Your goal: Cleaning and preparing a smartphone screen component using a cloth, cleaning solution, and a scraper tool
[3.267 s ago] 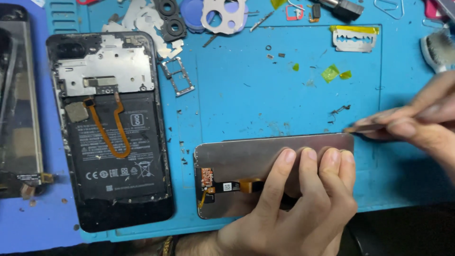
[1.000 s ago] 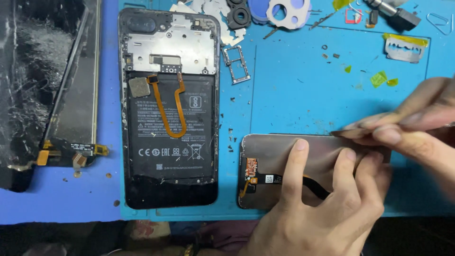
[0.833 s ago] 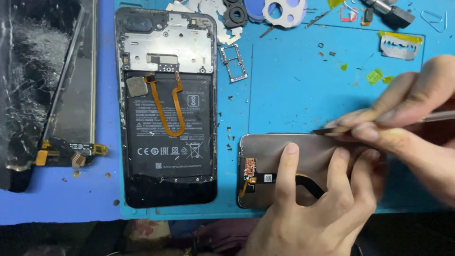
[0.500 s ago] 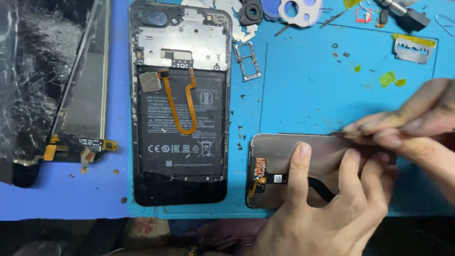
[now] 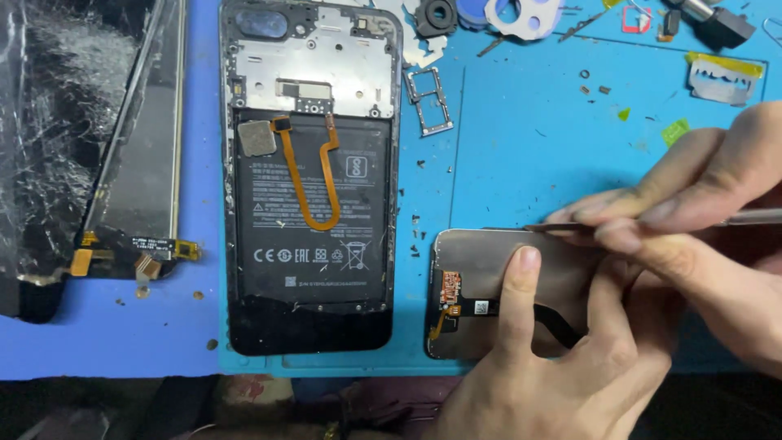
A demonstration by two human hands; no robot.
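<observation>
While the blue work mat [image 5: 521, 147] carries everything, we read it from its left edge, where a shattered phone screen [image 5: 57, 138] lies with a small orange flex tail near its lower end, partly cut off by the frame. Just right of it lies an opened phone body [image 5: 309, 179], back cover off, showing a black battery and an orange ribbon cable looping across it. Further right, near the mat's top edge, we see a metal card tray [image 5: 430, 99], a camera ring, screws, and a razor blade [image 5: 725, 77] toward the top right corner. Near the mat's bottom edge lies the replacement display panel [image 5: 497, 285], face down, grey back up. Our left hand [image 5: 554, 367] presses it flat, fingers spread on top. Our right hand [image 5: 700, 220] pinches a thin metal tool [image 5: 562, 229] narrowly between thumb and fingers, its tip touching the panel's upper edge. We judge the step in hand to be scraping or prying along that edge; the next move seems to call for a shallow, steady stroke with firm downward hold. The hands hide the panel's right half, and we cannot tell what the tip is lifting.
</observation>
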